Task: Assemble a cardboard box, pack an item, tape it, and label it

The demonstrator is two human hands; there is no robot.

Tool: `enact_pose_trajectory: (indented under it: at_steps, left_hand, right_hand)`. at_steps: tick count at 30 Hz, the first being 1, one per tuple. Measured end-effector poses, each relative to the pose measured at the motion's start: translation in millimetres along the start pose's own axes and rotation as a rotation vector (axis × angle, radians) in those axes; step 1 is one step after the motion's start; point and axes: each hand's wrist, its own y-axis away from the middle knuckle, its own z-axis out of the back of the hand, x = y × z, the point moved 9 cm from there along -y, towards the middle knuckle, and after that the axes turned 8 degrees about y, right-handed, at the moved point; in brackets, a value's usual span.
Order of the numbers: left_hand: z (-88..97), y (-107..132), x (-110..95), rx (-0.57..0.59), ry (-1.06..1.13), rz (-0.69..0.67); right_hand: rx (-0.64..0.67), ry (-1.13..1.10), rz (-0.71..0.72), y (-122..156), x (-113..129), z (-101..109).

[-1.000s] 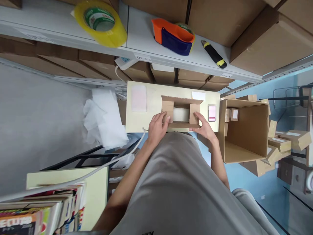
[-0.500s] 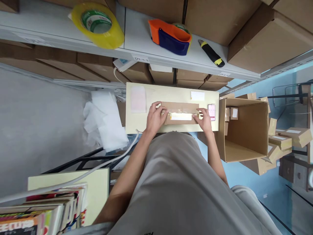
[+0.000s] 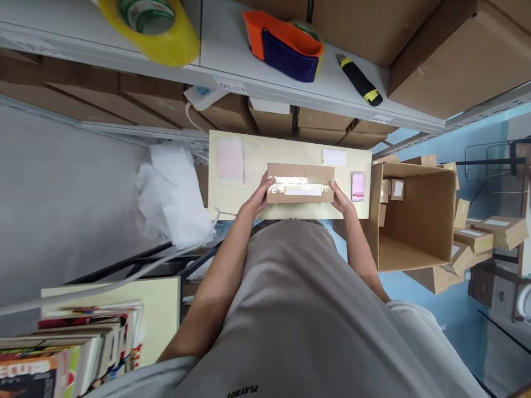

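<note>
A small brown cardboard box [image 3: 300,172] lies closed on the pale yellow table [image 3: 253,207], with shiny tape and a white label along its top. My left hand [image 3: 259,196] grips its left end and my right hand [image 3: 342,199] grips its right end, fingers curled round the edges. A phone with a pink screen [image 3: 358,186] lies just right of the box. A pink slip [image 3: 230,160] and a white slip [image 3: 334,157] lie flat on the table.
A big open carton [image 3: 415,215] stands right of the table, small boxes beyond it. On the shelf above sit a yellow tape roll [image 3: 153,25], an orange-blue tape dispenser [image 3: 286,44] and a utility knife [image 3: 359,80]. White wrapping sheets [image 3: 174,193] lie left; books [image 3: 70,348] are stacked lower left.
The box's flaps stood open a second ago; they were folded down and the box is now closed. Both hands moved from the flaps to the box's ends.
</note>
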Motion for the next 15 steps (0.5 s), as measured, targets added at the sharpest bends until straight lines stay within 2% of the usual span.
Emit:
enact_pose_trajectory:
  at_steps: [3, 8, 12, 15]
  left_hand:
    - [-1.3, -2.2, 2.3, 0.018, 0.063, 0.039]
    - [4.1, -6.1, -6.0, 0.026, 0.024, 0.070]
    - [15.3, 1.6, -9.0, -0.003, 0.018, 0.074]
    - [24.3, 7.9, -1.5, -0.026, 0.019, 0.083]
  right_hand:
    - [0.095, -0.040, -0.031, -4.9, 1.4, -8.0]
    - [0.182, -0.114, -0.115, -2.2, 0.5, -18.9]
    - [0.176, -0.101, -0.084, 7.7, 2.8, -22.7]
    - [0.186, -0.102, -0.082, 13.6, -1.7, -29.5]
